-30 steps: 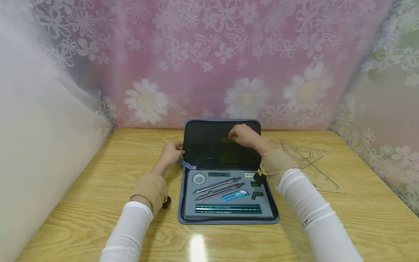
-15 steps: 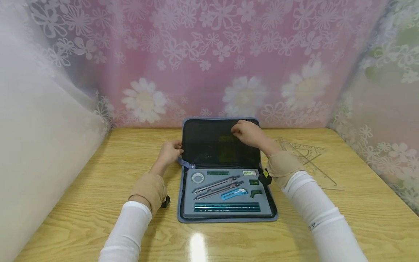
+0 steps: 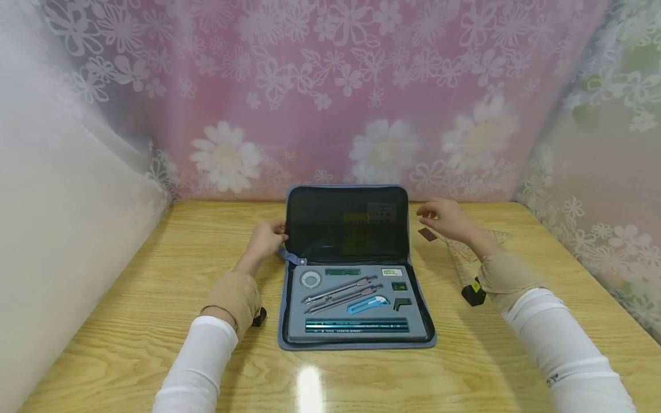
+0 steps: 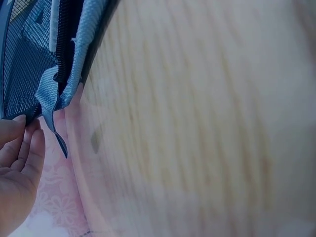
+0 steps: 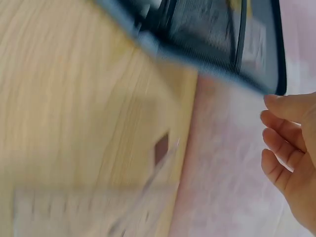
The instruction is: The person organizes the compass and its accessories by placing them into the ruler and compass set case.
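A zippered drafting-set case [image 3: 356, 346] stands open on the table, its dark mesh lid [image 3: 320, 206] raised. My left hand [image 3: 265, 238] pinches the lid's left edge between thumb and fingers; in the left wrist view the hand [image 4: 17, 168] grips the rim near a blue fabric strap [image 4: 49, 94]. To the right of the lid, my right hand [image 3: 448, 219] is raised with loosely bent fingers and nothing between them. Behind the mesh show a yellow piece [image 3: 356, 229] and a pale stencil-like card [image 3: 382, 213]. The lower tray holds two compasses [image 3: 341, 291], a blue cutter [image 3: 368, 305] and pencils [image 3: 356, 326].
Under and beside my right hand lie clear set squares [image 3: 465, 255] and a small dark-red piece [image 3: 427, 234] on the wooden table [image 3: 155, 321]. A round white dial-like item [image 3: 310, 279] sits in the tray. A pink flowered curtain [image 3: 320, 115] hangs behind.
My right hand has moved from in front of the lid out to its right, uncovering the pale card behind the mesh and the dark-red piece. The left hand stays at the lid's edge.
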Available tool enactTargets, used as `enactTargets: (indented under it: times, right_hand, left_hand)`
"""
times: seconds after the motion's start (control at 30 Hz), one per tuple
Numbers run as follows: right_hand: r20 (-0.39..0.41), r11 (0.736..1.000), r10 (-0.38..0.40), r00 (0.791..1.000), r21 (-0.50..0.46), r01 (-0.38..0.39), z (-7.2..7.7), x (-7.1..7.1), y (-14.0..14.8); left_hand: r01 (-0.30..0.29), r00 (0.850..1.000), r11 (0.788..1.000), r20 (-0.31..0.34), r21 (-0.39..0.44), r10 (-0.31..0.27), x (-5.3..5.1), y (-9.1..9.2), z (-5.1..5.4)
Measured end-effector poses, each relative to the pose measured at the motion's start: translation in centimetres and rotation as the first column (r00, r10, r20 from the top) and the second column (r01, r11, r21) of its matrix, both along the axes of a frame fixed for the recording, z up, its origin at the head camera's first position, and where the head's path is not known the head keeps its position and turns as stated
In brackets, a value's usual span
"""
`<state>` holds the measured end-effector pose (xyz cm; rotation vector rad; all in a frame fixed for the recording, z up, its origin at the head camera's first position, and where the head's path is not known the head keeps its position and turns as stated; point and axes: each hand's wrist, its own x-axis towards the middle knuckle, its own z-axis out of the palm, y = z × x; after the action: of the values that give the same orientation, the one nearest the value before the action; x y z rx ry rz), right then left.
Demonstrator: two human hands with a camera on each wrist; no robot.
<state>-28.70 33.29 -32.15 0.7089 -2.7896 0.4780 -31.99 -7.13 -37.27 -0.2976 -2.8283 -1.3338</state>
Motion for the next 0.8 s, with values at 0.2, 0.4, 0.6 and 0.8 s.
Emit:
enactTargets:
  times: [0.2,0.4,0.6,0.8]
  right_hand:
    - [0.136,0.994,-0.107,0.985,0.043,0.102,-0.8,0.8,4.6]
    - [0.187,0.983,-0.181,0.966,0.066,0.172,-1.8,1.5,7.5]
    - [0.181,0.982,-0.185,0.966,0.066,0.176,-2.7,1.8,9.0]
    - [0.267,0.973,-0.227,0.936,0.091,0.21,-3.7,2.4,9.9]
  left_hand:
    - [-0.003,1.0,1.0,-0.001,-0.008,0.003,0.0,0.1,0.0]
    - [-0.008,1.0,1.0,0.004,-0.005,0.008,0.0,0.0,0.0]
    - [-0.013,1.0,1.0,0.01,0.016,0.013,0.1,0.1,-0.1]
    - [-0.006,1.0,1.0,-0.008,0.008,0.006,0.1,0.1,0.1]
